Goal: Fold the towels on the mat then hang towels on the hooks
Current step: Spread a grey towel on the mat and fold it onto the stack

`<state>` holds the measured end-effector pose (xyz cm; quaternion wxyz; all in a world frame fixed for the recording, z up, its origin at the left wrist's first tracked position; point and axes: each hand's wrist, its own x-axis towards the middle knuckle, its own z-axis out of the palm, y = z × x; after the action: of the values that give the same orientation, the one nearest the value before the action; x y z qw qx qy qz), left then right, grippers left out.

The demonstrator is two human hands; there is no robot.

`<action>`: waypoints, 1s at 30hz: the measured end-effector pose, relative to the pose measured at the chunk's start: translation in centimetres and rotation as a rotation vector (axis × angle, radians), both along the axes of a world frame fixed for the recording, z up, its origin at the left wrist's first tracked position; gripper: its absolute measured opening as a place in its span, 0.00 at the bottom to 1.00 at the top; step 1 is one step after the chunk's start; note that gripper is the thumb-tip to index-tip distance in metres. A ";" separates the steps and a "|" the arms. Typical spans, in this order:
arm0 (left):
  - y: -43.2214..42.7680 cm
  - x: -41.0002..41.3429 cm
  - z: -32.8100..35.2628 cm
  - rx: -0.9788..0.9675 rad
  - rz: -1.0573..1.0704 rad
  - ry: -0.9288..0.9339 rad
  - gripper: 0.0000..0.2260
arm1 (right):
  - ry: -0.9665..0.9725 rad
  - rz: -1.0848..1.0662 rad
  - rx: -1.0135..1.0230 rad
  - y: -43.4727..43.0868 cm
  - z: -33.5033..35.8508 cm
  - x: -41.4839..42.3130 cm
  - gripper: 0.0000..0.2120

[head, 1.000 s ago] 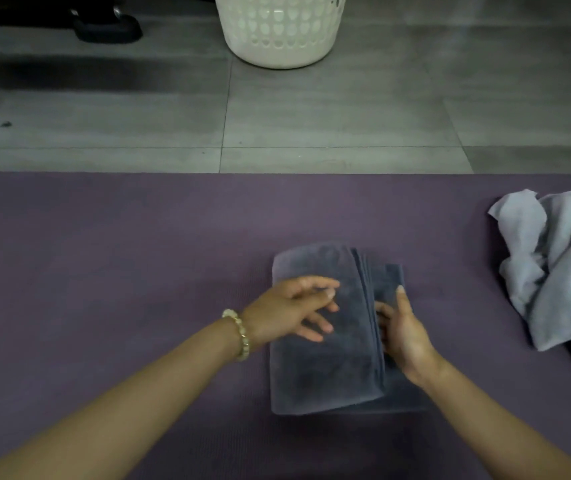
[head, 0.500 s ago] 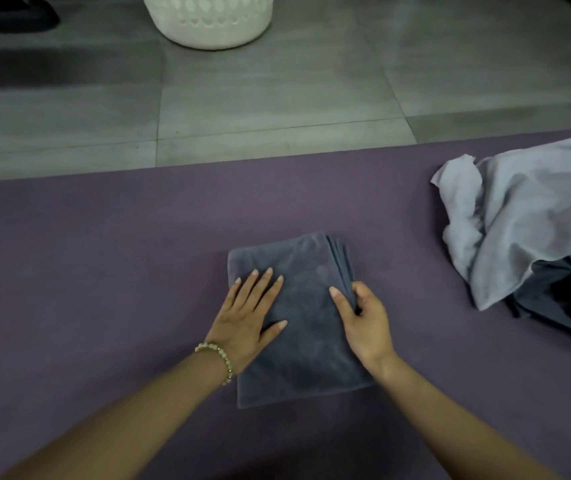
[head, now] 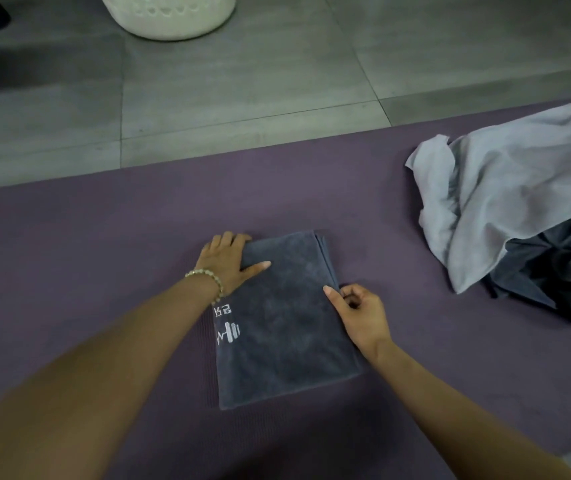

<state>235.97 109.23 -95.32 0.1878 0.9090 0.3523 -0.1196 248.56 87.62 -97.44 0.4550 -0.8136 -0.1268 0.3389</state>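
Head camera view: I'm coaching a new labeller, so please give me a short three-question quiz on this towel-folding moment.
1. True or false: the folded dark grey towel lies on the bare floor tiles.
2. Fill in: the right hand pinches that towel's ___ edge.
3. What lies on the purple mat to the towel's right? A) white basket B) crumpled towels C) a shoe
Key: 1 false, it lies on the purple mat; 2 right; 3 B.

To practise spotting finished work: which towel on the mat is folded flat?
The dark grey towel with the white logo, at centre; the pale grey towel and the dark cloth beneath it lie crumpled.
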 end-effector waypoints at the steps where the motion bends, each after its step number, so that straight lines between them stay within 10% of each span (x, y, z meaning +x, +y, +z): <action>1: 0.7 0.3 0.4 -0.039 0.004 0.029 0.30 | 0.015 -0.003 0.003 0.0 0.0 0.0 0.17; 12: 3.4 3.5 8.4 -0.514 -0.085 0.453 0.23 | 0.167 0.034 0.020 0.2 1.5 -0.1 0.16; 18: 2.3 1.3 17.4 -0.836 0.200 0.169 0.15 | 0.260 -0.049 0.105 2.6 4.3 -1.6 0.21; 22: 2.4 -2.7 21.1 -0.944 0.361 -0.162 0.17 | 0.542 -0.035 0.151 5.3 6.4 -3.3 0.45; 30: 5.6 -12.0 20.2 -1.013 0.671 -0.571 0.19 | 1.145 0.149 0.314 12.0 10.6 -8.4 0.24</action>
<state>223.95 114.81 -75.12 0.7041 0.5457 0.4526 0.0398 240.13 99.61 -86.87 0.5407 -0.4135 0.0335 0.7318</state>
